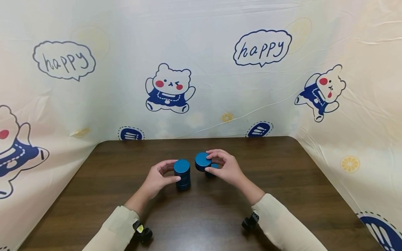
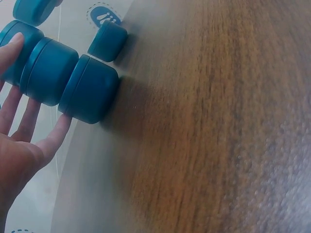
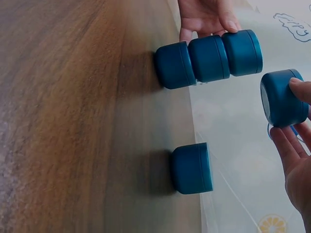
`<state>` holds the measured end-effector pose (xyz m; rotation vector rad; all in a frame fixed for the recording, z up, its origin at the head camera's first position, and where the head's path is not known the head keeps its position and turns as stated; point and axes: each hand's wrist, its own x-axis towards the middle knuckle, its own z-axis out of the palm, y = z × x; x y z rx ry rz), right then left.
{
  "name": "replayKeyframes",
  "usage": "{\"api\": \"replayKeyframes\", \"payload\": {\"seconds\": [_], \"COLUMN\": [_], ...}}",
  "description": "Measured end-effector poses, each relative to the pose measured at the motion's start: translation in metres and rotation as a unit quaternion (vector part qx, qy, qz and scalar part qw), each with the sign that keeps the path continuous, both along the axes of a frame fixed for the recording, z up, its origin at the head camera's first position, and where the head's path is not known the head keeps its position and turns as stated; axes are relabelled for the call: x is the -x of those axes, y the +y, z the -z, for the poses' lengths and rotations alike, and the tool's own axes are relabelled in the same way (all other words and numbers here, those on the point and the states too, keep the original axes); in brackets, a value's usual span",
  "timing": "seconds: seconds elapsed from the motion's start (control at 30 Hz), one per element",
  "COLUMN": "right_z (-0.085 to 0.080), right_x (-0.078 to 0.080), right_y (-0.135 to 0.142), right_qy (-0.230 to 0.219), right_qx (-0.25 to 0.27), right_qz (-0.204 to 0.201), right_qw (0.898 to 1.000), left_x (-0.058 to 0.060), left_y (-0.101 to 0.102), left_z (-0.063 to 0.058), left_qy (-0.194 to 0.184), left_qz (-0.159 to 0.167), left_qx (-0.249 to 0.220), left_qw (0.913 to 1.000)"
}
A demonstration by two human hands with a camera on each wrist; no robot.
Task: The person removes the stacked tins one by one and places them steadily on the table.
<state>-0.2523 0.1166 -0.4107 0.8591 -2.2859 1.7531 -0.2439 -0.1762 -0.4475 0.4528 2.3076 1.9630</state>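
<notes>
Three small blue lidded jars stand in an upright stack [image 1: 183, 174] near the middle of the table. My left hand [image 1: 158, 179] holds the stack from its left side, with the thumb on the top jar [image 2: 24, 41] and the other fingers behind. To the right, my right hand [image 1: 228, 169] grips another blue jar [image 1: 202, 161] between thumb and fingers. This held jar [image 3: 282, 99] is raised off the table, close to the height of the stack's top and apart from it. One more blue jar [image 3: 189, 169] stands alone on the table, partly hidden behind my right hand in the head view.
The dark wooden table [image 1: 201, 216] ends at a pale curtain [image 1: 213, 45] printed with bears and lemon slices. Each wrist carries a small black camera, the left one [image 1: 144, 233] and the right one [image 1: 250, 222] both hanging low over the tabletop.
</notes>
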Motion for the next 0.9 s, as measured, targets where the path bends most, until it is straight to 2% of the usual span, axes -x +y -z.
{"api": "replayKeyframes", "payload": {"seconds": [0.23,0.63,0.83,0.9], "right_z": [0.005,0.011,-0.009,-0.003], "right_x": [-0.001,-0.004,-0.021,-0.017], "right_y": [0.005,0.016,0.018,0.021], "right_qy": [0.003,-0.018,-0.015,-0.014], "right_qx": [-0.003,0.010,0.012,0.018], "right_qz": [0.007,0.025,0.035,0.039], "right_qw": [1.000,0.999,0.999,0.999], "left_x": [-0.001,-0.001,-0.001,-0.001], "left_y": [0.000,0.000,0.000,0.000], "left_z": [0.000,0.000,0.001,0.001], "left_qy": [0.001,0.002,0.001,0.002], "left_qz": [0.001,-0.002,-0.001,-0.002], "left_qx": [-0.002,-0.004,-0.005,-0.005], "left_qw": [1.0000,1.0000,1.0000,1.0000]}}
